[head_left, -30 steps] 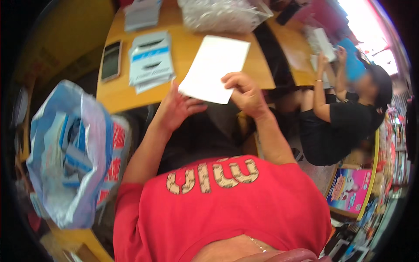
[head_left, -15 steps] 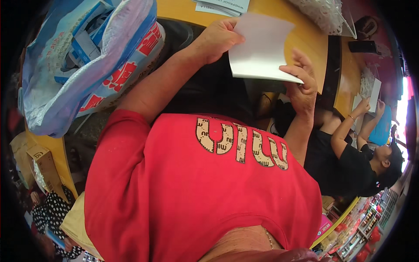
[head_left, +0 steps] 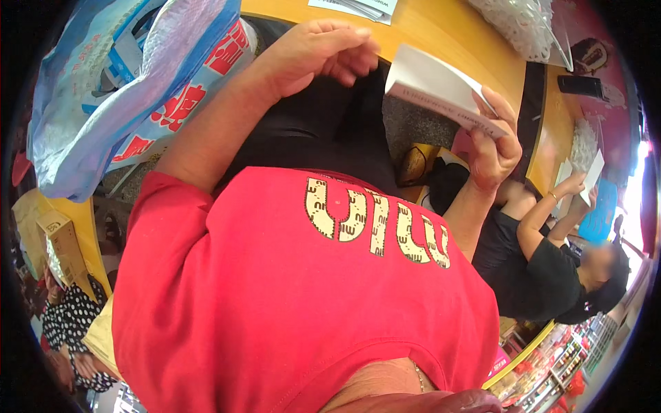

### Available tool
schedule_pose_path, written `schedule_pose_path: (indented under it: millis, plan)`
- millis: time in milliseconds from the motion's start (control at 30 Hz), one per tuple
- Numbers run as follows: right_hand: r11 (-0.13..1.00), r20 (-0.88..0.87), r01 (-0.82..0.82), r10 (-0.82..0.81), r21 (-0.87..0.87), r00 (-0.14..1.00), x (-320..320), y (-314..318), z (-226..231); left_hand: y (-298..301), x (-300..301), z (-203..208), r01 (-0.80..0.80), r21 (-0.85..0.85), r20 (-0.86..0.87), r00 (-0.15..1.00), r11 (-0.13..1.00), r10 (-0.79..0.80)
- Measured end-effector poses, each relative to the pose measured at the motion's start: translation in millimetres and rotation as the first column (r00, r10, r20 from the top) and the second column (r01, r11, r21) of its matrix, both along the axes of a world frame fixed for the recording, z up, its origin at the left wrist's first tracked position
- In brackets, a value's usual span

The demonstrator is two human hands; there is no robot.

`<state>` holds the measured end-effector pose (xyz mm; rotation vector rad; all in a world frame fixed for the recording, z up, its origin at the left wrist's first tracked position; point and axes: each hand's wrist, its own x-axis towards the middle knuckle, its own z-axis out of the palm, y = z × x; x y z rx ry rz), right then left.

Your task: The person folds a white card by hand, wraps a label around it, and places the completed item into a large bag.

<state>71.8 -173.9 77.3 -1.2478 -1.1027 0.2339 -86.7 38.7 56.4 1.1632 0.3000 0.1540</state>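
A folded piece of white card [head_left: 437, 84], with a printed line along its near face, is tilted above the front of the table. My right hand [head_left: 494, 148] grips it by its right end, with fingers on the far side and below. Off the card's left end, my left hand [head_left: 320, 55] hangs free, its fingers loosely bent and apart, slightly blurred. Whether the card is a flattened box or a folded sheet, I cannot tell.
A large blue-and-white bag [head_left: 76, 138] with blue packaging inside stands at my left. On the yellow table [head_left: 441, 31] lie a stack of printed white cards [head_left: 358, 8] and a clear plastic bundle [head_left: 520, 31]. A person in black [head_left: 537, 275] handles white card at right.
My left hand has let go of the card and moved left. The card has turned in my right hand, so its printed face shows, and shifted to the right.
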Motion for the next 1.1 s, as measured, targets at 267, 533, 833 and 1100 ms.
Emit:
schedule_pose_path:
  millis: [267,533,833,1100]
  plan:
    - [0.974,0.071,-0.19,0.199,-0.12,0.977,-4,-2,13,-32,3,-3,0.127,-0.691,-0.074,0.967,0.712,-0.244]
    - [0.994,-0.01,0.079,-0.078,0.077,0.997,-9,18,-3,-44,26,7,-0.128,-0.303,0.033,0.989,0.944,0.145]
    - [0.972,0.233,0.172,-0.206,0.16,0.95,-9,24,-2,-31,32,8,-0.191,-0.353,0.002,0.979,0.916,0.205]
    - [0.974,0.033,0.16,-0.157,-0.157,0.987,-8,17,5,-32,24,17,-0.118,-0.286,-0.004,0.992,0.951,0.122]
